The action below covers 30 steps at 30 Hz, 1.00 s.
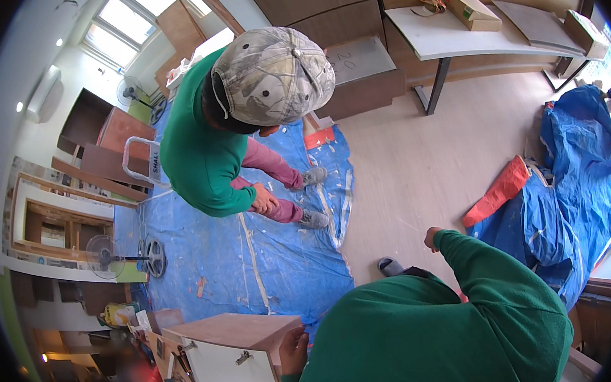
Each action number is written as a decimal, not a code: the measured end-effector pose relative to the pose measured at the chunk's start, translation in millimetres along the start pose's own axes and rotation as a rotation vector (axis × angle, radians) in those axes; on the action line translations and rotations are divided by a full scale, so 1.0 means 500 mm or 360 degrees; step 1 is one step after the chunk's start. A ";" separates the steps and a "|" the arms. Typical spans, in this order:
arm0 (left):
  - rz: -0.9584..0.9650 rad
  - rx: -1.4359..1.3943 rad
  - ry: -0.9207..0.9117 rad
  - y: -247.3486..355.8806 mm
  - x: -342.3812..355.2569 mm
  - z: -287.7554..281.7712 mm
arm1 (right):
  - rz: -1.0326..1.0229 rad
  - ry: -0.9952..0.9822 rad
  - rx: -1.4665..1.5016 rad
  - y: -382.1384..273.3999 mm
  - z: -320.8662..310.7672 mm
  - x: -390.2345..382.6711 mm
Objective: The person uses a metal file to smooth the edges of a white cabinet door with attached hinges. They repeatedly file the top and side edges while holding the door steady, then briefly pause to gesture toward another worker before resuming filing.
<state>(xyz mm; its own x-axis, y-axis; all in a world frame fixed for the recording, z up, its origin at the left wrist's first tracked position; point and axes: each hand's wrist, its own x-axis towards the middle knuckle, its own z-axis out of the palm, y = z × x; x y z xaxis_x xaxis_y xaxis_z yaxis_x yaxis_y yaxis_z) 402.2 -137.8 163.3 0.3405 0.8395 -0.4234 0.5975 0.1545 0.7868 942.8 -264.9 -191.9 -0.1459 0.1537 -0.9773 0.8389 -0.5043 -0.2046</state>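
Note:
My right hand is closed in a fist in front of my body, above the wood-look floor. A faint thin line shows beside it, and whatever the fingers hold is too small to make out. Down by my left side, my left hand has its fingers curled in, right beside the edge of a brown cabinet box with a white front. I cannot tell whether it touches the box, and its palm is hidden. One of my feet, in a dark slipper, shows beyond my green top.
A co-worker in a camouflage cap and green top stands ahead left on a blue tarp. A white-topped table stands at the far right. Another blue tarp is heaped at right. Standing fans and a step stool are at left.

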 end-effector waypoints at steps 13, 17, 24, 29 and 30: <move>0.0058 -0.0043 -0.0027 -0.013 0.032 0.033 | -0.0064 0.0001 -0.0079 0.033 -0.030 0.013; 0.0036 -0.0050 -0.0023 -0.008 0.030 0.043 | 0.0115 0.0021 0.0099 0.027 -0.031 -0.005; 0.0035 -0.0049 0.0013 -0.008 0.024 0.023 | 0.0036 0.0015 -0.0014 0.009 -0.025 -0.021; 0.0103 0.0000 0.0060 -0.009 0.015 0.029 | 0.0182 0.0059 0.0331 0.010 -0.020 -0.017; 0.0061 -0.0039 0.0043 -0.012 0.014 0.028 | 0.0179 0.0083 0.0340 0.008 -0.019 -0.019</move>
<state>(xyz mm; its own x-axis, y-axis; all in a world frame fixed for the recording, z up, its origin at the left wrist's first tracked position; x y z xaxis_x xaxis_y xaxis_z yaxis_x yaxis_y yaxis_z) 411.4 -140.0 149.2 0.3431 0.8588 -0.3806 0.5661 0.1343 0.8134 952.4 -260.4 -183.0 -0.0261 0.1275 -0.9915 0.7176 -0.6881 -0.1074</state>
